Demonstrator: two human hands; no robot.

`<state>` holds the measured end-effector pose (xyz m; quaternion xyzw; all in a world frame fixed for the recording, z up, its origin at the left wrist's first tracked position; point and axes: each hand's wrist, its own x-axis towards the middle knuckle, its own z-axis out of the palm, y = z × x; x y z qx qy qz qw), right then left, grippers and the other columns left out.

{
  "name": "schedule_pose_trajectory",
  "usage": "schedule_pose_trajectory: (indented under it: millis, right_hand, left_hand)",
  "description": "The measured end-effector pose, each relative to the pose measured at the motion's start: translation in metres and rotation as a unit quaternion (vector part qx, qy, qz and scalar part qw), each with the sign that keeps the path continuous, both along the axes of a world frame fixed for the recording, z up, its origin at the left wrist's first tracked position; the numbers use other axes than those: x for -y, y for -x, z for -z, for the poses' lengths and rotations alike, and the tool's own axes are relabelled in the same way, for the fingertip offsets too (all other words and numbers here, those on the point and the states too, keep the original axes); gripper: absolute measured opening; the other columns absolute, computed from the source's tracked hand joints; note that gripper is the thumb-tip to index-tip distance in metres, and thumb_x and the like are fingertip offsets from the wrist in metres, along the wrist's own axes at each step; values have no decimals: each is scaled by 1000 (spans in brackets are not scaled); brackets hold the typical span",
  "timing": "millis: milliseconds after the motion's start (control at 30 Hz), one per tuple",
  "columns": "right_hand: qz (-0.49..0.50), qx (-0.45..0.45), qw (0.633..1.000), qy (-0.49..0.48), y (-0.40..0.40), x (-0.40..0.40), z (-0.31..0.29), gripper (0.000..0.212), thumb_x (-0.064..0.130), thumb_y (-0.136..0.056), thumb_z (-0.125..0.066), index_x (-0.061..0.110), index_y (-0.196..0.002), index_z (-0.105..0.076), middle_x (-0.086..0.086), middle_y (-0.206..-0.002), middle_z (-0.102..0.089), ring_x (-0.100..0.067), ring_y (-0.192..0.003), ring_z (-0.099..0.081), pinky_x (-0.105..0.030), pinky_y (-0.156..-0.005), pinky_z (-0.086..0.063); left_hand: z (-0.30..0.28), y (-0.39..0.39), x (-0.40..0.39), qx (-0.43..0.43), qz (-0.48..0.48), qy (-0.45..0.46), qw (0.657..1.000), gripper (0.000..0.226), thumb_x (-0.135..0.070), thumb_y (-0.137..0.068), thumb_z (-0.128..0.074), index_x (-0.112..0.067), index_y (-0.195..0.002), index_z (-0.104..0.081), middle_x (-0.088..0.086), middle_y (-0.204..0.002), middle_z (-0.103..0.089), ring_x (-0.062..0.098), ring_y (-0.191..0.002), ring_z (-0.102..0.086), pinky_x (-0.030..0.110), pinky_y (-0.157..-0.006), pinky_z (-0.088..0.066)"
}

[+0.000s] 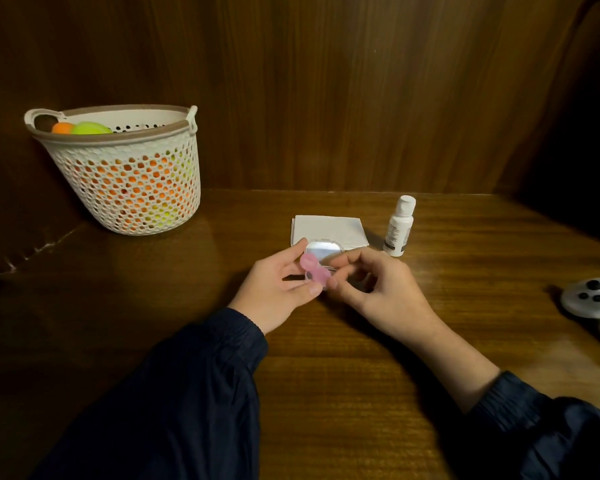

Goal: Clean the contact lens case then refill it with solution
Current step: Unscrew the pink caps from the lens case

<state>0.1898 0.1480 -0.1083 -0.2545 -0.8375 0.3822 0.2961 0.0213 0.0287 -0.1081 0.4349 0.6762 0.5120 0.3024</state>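
Dark sleeves lie nearest. Left hand [278, 289] pinches the pink lens holder [312, 270] above the worktop [361, 393]; right hand [371, 292] pinches its lower end. Its long axis runs diagonally between them. Solution bottle [399, 226] stands beyond, nearer the right hand.

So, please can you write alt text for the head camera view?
Two hands hold a small clear box with a pink contact lens case above a wooden table; left hand, right hand. Behind lie a folded white tissue and a white bottle; a basket stands far left.
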Motion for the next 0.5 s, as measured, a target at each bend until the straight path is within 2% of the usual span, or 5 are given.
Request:
schedule_pose_trajectory:
  millis: [67, 200, 300, 433, 500]
  right_hand:
    - [3, -4, 1000, 5, -1, 0, 0, 14, 34, -93, -81, 36, -104, -74, 23, -92, -78, -6, -103, -67, -43, -97, -53]
    - [10, 19, 1000, -9, 0, 0, 0, 13, 44, -90, -81, 41, -102, -77, 25, -99, -76, -5, -102, -65, -37, -90, -55]
    - [16, 2, 1000, -16, 1, 0, 1, 15, 44, -90, -82, 40, -102, -77, 26, -96, -77, -2, -98, -68, -32, -84, -55]
    - [-6, -27, 1000, 15, 2, -1, 3, 30, 34, -88, -87, 32, -113, -69, 18, -93, -81, 0, -98, -72, -23, -86, -48]
    - [-14, -31, 999, 28, 2, -1, 3, 38, 33, -87, -87, 30, -119, -67, 17, -92, -81, 2, -100, -73, -26, -92, -48]
  left_hand:
    - [-1, 0, 0, -4, 3, 4, 1000, 85, -12, -93, -80, -32, -163, -35, -7, -145, -63, 5, -124, -64, 43, -113, -52]
    - [-1, 0, 1, -14, 17, 5, 1000, 84, -14, -95, -79, -35, -163, -34, -3, -148, -64, 4, -119, -69, 44, -112, -53]
    - [0, -1, 1, -17, 28, 4, 999, 85, -12, -94, -79, -35, -163, -34, -4, -147, -64, 1, -114, -72, 39, -109, -55]
    - [1, 0, 1, -21, 32, 4, 999, 86, -13, -93, -80, -36, -162, -35, -4, -147, -63, -2, -113, -72, 39, -109, -55]
    - [0, -1, 1, -25, 33, 4, 999, 86, -13, -93, -80, -37, -162, -35, -4, -149, -61, -2, -112, -72, 38, -108, -56]
